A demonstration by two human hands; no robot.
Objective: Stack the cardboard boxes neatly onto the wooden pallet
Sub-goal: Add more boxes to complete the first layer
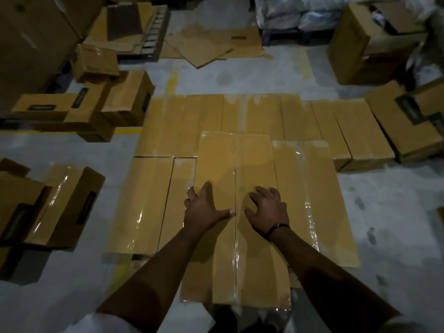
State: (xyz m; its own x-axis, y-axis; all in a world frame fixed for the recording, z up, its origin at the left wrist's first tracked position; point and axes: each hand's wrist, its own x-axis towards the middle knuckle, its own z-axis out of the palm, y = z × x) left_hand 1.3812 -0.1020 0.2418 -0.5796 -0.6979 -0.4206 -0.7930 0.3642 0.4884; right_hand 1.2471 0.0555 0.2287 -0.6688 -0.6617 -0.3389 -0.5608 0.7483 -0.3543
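I see grey concrete floor (384,212), scuffed, dark smudges at right. Yellow painted line (127,131) at left, faded yellow patch (173,78) further out. Flattened cardboard sheets (204,46) lie at far side, white plastic-wrapped bundles (288,13) beyond. Light dim, my view murky.

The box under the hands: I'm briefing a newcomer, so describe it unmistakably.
Mid-floor lies a layer of taped boxes. One long box lies over it, nearest the viewer. It alone has the left hand and right hand on top.
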